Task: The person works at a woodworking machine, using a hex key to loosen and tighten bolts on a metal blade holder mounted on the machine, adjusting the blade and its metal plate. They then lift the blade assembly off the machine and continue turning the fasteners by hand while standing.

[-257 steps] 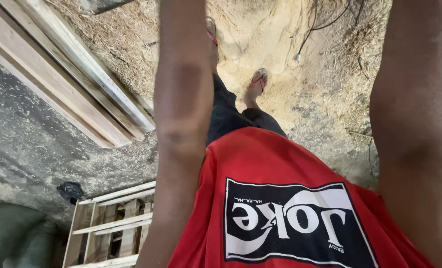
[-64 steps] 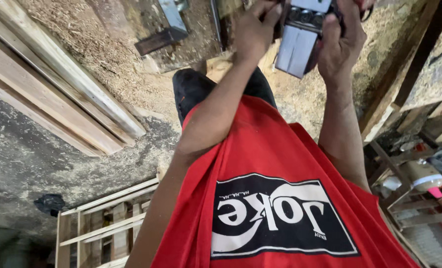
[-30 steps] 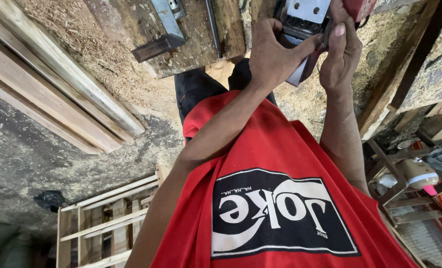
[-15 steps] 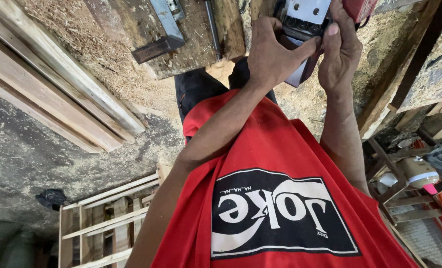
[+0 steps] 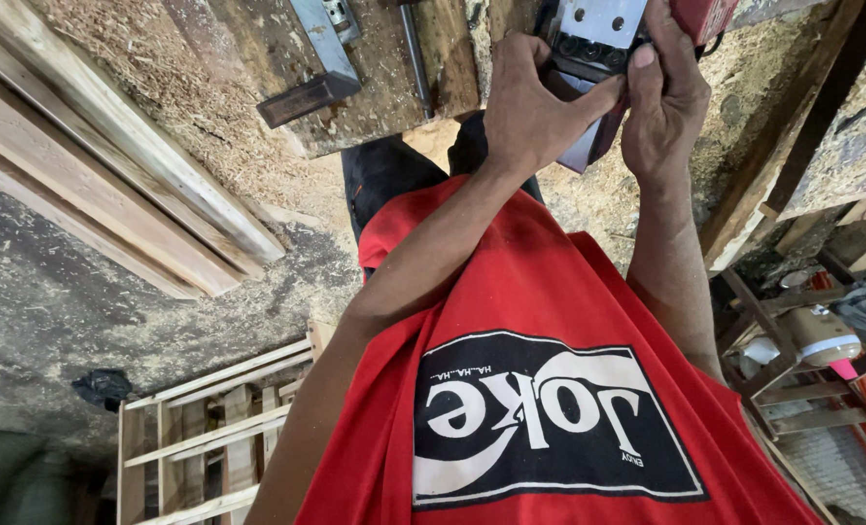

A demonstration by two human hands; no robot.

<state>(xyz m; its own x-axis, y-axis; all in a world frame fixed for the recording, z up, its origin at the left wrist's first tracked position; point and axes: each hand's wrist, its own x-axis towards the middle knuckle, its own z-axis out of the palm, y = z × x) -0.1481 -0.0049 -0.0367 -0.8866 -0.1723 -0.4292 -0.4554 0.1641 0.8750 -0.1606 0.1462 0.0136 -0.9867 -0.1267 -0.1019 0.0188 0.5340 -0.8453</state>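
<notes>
Sawdust and wood shavings cover the ground [image 5: 161,87] across the upper part of the frame, with long pale planks [image 5: 112,185] lying diagonally at the upper left and a slatted wooden frame [image 5: 209,428] at the lower left. A rough workbench [image 5: 394,87] with a metal bracket [image 5: 316,58] sits at the top centre.

At the top right, both hands hold a power tool [image 5: 603,49] with a bright metal base plate and a red body, close in front of the red shirt [image 5: 550,389]. The left hand [image 5: 530,107] is closed around the tool's near side, thumb stretched toward the plate. The right hand [image 5: 666,97] wraps the far side, one fingertip pressed on the plate's edge.

Judging from this grip, the work goes best with the tool kept steady between both palms, fingers well away from the slot in the plate, and the cord, which cannot be traced here, kept free. The cluttered metal stand [image 5: 793,360] at the right edge sits near the elbow, so movements should stay small.
</notes>
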